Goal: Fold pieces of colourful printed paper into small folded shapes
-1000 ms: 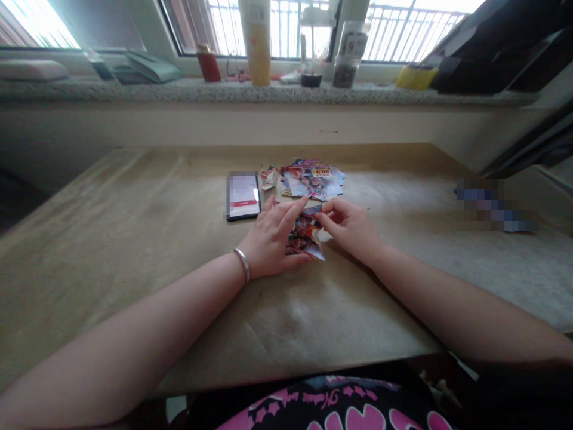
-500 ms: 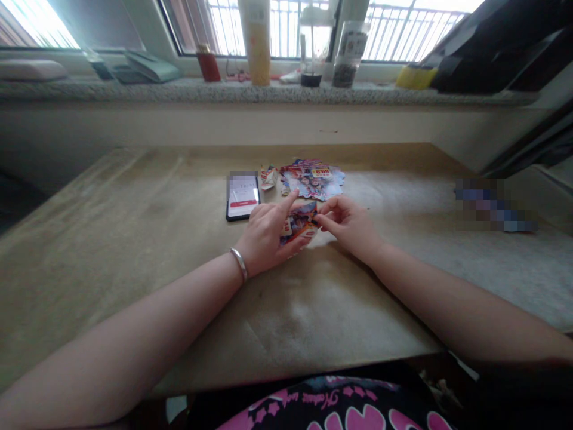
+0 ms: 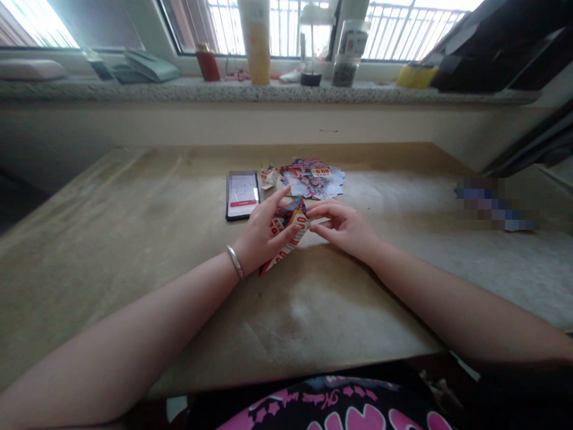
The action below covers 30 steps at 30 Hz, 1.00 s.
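Inside half-closed left grip (image 3: pixel 259 233), folded paper (image 3: pixel 292 240)

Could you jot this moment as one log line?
left hand: holding folded printed paper | right hand: fingers by its edge, contact unclear | beyond: paper pile, crumpled scrap | phone: screen lit

Folded paper (image 3: pixel 293 240) partly behind the left hand (image 3: pixel 263 234) (phone (image 3: pixel 242 194) blurry along its top)

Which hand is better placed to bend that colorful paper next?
Probably the right hand: its fingertips sit by the edge of the paper and look freer, while the left hand holds it.
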Tool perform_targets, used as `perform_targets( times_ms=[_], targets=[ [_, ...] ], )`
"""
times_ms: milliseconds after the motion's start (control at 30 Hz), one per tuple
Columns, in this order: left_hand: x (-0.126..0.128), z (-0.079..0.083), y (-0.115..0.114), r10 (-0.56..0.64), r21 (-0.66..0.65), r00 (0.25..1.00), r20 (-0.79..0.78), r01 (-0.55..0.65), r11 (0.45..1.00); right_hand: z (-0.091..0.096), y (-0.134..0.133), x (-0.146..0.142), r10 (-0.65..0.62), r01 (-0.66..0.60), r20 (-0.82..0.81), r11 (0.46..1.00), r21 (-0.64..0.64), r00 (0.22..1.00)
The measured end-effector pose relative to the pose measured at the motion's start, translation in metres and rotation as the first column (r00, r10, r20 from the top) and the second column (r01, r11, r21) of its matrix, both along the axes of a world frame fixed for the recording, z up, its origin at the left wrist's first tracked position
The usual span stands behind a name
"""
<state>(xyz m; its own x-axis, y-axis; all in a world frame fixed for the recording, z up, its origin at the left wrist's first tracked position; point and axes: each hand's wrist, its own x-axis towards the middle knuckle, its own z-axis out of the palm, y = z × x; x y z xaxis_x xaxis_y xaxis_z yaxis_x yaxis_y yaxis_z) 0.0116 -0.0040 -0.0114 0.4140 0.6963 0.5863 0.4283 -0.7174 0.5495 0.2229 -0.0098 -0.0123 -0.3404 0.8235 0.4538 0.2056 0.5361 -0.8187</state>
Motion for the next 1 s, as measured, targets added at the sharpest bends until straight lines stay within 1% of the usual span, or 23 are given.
perform_targets(
  times_ms=[100,233,333,433,500,600,700,867,1000],
  targets=[
    [0.001,0.002,-0.001,-0.04,-0.028,0.999,-0.003,0.04,0.999,-0.001,0.001,-0.001,-0.024,0.026,0.026,0.998,-0.062,0.999],
    [0.002,0.003,-0.002,-0.06,-0.078,0.997,-0.042,0.056,0.995,-0.002,0.001,-0.002,-0.051,0.073,0.102,0.973,-0.221,0.993],
    [0.002,0.003,-0.002,-0.077,-0.128,0.997,-0.019,0.074,0.989,-0.002,0.0,-0.002,-0.038,0.068,0.118,0.963,-0.262,0.992],
    [0.002,0.002,-0.002,-0.091,-0.16,0.996,-0.013,0.088,0.983,-0.001,0.0,-0.003,-0.031,0.064,0.127,0.962,-0.266,0.991],
    [0.002,0.003,-0.003,-0.094,-0.156,0.995,-0.037,0.088,0.984,0.0,0.0,-0.003,-0.029,0.06,0.123,0.964,-0.257,0.992],
    [0.001,0.006,-0.004,-0.091,-0.118,0.993,-0.077,0.082,0.99,0.001,0.001,-0.003,-0.03,0.057,0.111,0.968,-0.246,0.993],
    [-0.001,0.01,-0.005,-0.115,-0.094,0.986,-0.122,0.104,0.99,0.002,0.001,-0.003,-0.049,0.068,0.087,0.969,-0.237,0.995],
    [-0.004,0.015,-0.008,-0.138,-0.026,0.954,-0.267,0.136,0.99,0.002,0.001,0.0,-0.105,0.105,0.011,0.975,-0.198,0.994],
    [-0.003,0.016,-0.01,-0.116,0.057,0.942,-0.314,0.141,0.988,0.003,0.0,0.002,-0.099,0.098,-0.006,0.991,-0.094,0.995]
  ],
)
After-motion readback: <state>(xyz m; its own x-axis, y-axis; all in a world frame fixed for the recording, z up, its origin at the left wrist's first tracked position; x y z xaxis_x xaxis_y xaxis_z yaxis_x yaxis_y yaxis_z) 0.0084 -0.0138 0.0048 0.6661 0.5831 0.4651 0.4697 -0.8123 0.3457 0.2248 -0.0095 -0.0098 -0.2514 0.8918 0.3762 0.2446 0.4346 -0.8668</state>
